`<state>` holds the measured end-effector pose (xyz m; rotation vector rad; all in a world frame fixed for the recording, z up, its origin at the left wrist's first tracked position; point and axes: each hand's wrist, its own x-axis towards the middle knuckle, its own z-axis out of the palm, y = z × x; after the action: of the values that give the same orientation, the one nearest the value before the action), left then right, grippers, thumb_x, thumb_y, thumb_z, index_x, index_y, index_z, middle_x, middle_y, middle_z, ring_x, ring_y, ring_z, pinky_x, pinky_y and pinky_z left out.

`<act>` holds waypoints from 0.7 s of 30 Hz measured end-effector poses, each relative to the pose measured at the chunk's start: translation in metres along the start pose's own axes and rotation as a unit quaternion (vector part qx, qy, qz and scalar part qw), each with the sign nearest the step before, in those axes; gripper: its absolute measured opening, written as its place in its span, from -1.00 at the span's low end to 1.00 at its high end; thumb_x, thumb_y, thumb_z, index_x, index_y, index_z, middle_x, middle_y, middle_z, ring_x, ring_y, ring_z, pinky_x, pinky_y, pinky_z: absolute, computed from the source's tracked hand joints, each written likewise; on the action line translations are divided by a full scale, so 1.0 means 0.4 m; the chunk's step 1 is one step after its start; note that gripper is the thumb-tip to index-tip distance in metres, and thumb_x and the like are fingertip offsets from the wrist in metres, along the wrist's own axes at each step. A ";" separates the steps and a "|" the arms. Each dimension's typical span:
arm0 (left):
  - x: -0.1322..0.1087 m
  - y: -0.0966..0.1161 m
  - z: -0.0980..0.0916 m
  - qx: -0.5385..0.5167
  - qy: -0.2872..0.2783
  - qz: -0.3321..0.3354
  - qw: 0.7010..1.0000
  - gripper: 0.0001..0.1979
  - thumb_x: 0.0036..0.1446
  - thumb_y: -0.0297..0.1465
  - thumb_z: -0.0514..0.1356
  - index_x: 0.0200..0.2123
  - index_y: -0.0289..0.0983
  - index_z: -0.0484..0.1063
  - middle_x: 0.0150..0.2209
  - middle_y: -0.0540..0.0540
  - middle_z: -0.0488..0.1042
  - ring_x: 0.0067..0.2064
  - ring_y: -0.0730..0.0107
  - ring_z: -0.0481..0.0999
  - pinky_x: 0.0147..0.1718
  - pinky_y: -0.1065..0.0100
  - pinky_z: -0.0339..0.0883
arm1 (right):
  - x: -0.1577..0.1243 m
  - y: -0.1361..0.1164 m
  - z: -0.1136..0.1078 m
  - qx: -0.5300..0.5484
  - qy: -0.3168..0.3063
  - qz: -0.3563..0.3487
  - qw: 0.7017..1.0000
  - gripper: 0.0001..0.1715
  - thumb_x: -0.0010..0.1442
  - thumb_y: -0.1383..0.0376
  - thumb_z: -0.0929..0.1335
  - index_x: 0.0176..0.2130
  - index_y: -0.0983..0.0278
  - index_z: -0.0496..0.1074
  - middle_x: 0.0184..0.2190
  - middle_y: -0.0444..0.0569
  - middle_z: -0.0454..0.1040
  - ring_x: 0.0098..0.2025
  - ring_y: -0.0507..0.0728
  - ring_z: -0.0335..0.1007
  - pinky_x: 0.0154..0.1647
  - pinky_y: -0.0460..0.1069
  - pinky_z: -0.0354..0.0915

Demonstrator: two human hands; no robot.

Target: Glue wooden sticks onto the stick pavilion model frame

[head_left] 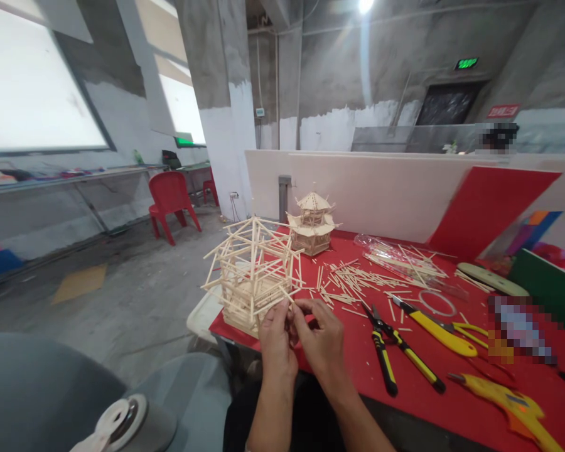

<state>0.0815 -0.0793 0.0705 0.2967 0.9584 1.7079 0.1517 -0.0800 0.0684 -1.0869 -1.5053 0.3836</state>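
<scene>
A hexagonal pavilion frame (254, 270) of thin pale wooden sticks stands at the table's left front corner. At its front right edge my left hand (277, 339) and my right hand (322, 333) are held close together, thumbs and fingers pinched. A wooden stick (288, 296) of the frame's lower roof edge runs into the fingers of both hands; their tips partly hide its end. Behind the frame sits a smaller pagoda model (313, 223) with two tiers of covered roof.
Loose sticks (353, 282) lie scattered on the red tabletop (358, 370). To the right are black-and-yellow pliers (395, 351), a yellow utility knife (440, 329), a roll of clear tape (437, 302) and a yellow glue gun (508, 402). A white partition (358, 188) stands behind.
</scene>
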 end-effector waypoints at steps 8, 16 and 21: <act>0.011 0.001 -0.007 -0.020 0.014 0.009 1.000 -0.73 -0.22 -0.31 0.41 -0.52 -0.31 0.41 -0.66 0.12 0.32 -0.69 0.64 0.23 -0.70 0.55 0.03 | -0.004 0.002 0.008 -0.014 -0.003 -0.024 1.000 -0.85 0.26 0.30 0.31 -0.26 0.23 0.49 -0.36 -0.05 0.52 -0.32 0.06 0.44 -0.32 -0.08 0.35; 0.017 0.009 -0.003 -0.008 -0.001 0.010 1.000 -0.68 -0.22 -0.29 0.41 -0.60 -0.31 0.33 -0.68 0.12 0.29 -0.68 0.64 0.22 -0.70 0.55 0.03 | -0.007 0.007 0.011 -0.008 -0.009 -0.020 1.000 -0.86 0.25 0.30 0.31 -0.25 0.22 0.49 -0.34 -0.05 0.52 -0.31 0.06 0.45 -0.32 -0.07 0.36; 0.027 0.008 -0.003 -0.021 0.014 0.015 1.000 -0.67 -0.22 -0.28 0.41 -0.58 -0.30 0.33 -0.65 0.11 0.32 -0.65 0.62 0.27 -0.67 0.54 0.10 | -0.005 0.007 0.016 -0.012 -0.003 -0.038 0.999 -0.87 0.25 0.30 0.32 -0.24 0.22 0.49 -0.34 -0.06 0.53 -0.31 0.05 0.44 -0.30 -0.07 0.36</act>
<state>0.0746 -0.0703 0.0692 0.2621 0.9421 1.7611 0.1466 -0.0782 0.0633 -1.0441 -1.5542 0.3168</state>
